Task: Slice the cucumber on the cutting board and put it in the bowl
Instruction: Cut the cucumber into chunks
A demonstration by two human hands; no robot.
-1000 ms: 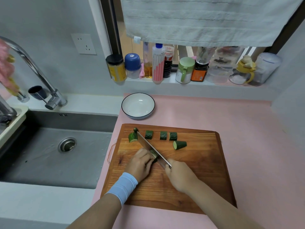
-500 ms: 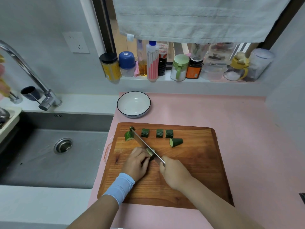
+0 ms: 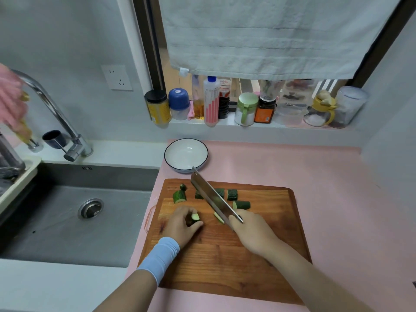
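My left hand [image 3: 183, 224] pins a short cucumber piece [image 3: 195, 218] to the wooden cutting board [image 3: 225, 255], its pale cut face turned right. My right hand [image 3: 252, 233] grips the handle of a cleaver [image 3: 211, 197], whose blade is lifted and tilted, pointing up-left toward the bowl. A thin slice [image 3: 218, 217] lies under the blade near the handle. Several cucumber chunks sit along the board's far edge, among them one [image 3: 179, 196] at the left and one [image 3: 242, 205] at the right. The white bowl [image 3: 186, 154] with a dark rim stands empty just beyond the board.
A steel sink [image 3: 74, 212] and tap [image 3: 56, 118] are to the left. Jars and bottles [image 3: 211, 102] line the window ledge behind the bowl, under a hanging towel [image 3: 270, 37]. The board rests on a pink counter [image 3: 337, 199].
The cleaver has lifted off the cucumber and swung right, its blade now raised. A slice has come free and my left hand's piece is shorter.
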